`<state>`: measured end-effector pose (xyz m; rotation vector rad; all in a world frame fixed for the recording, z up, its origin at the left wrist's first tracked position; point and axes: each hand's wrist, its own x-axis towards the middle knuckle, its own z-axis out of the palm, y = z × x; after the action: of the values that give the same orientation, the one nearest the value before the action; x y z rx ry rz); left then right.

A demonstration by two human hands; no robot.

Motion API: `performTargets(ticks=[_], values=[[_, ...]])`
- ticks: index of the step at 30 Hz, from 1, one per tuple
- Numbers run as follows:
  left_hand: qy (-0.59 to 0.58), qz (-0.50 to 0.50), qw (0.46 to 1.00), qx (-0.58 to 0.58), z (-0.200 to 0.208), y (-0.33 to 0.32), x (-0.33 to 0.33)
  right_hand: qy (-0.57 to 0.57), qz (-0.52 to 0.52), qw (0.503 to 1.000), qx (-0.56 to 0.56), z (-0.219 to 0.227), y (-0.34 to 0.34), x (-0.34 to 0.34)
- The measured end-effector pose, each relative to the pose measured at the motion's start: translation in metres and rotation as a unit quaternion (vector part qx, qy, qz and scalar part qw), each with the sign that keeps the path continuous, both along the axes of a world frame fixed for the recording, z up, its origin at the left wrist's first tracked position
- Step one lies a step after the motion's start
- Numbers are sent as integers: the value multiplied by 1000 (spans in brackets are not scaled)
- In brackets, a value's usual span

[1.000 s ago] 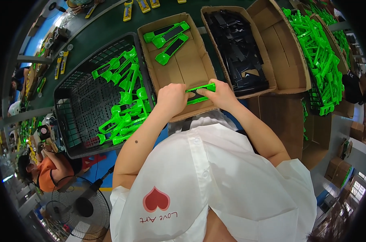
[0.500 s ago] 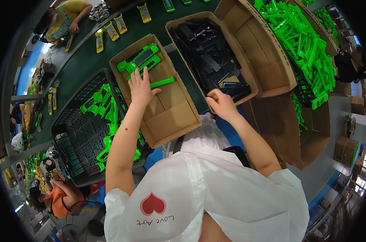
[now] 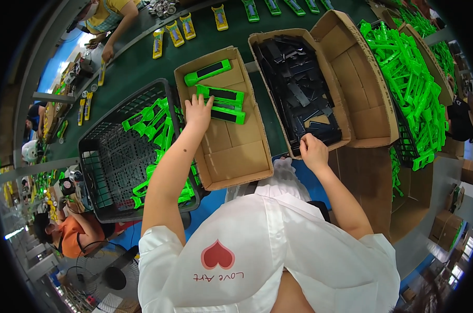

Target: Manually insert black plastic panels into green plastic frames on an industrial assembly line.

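Observation:
My left hand (image 3: 196, 113) reaches into a shallow cardboard box (image 3: 223, 175), palm down, fingers stretched out over the ends of two green plastic housings (image 3: 226, 95). Both have dark strips along their faces. Another green housing with a dark strip (image 3: 211, 72) lies apart at the far end of the same box. Curled fingers close my right hand (image 3: 314, 152), which is at the near edge of a box of loose black strips (image 3: 294, 78); whatever may be between its fingertips is too small to make out.
A dark plastic crate (image 3: 103, 180) with green housings stands left. Empty-looking cardboard (image 3: 369, 78) and a heap of green parts (image 3: 411, 88) are at right. Yellow pieces (image 3: 188, 26) line the green bench (image 3: 142, 70). Co-workers sit at left, one in an orange top (image 3: 82, 236).
The whole view has shifted, moving the boxes rightward in the picture. The green housing under my left hand has turned and now shows its dark strip. My right hand stays by the black strips.

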<state>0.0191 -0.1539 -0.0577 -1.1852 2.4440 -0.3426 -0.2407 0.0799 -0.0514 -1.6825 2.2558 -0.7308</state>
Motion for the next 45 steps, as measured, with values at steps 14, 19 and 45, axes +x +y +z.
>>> performTargets(ticks=[14, 19, 45], values=[[349, 399, 846, -64, 27, 38, 106, -94, -32, 982, 160, -5, -48, -2], [264, 302, 912, 84, -2, 72, 140, -149, -47, 976, 155, -6, -38, -1], [582, 465, 651, 144, -20, 101, 169, -52, 177, 977, -110, 16, -109, 91]])
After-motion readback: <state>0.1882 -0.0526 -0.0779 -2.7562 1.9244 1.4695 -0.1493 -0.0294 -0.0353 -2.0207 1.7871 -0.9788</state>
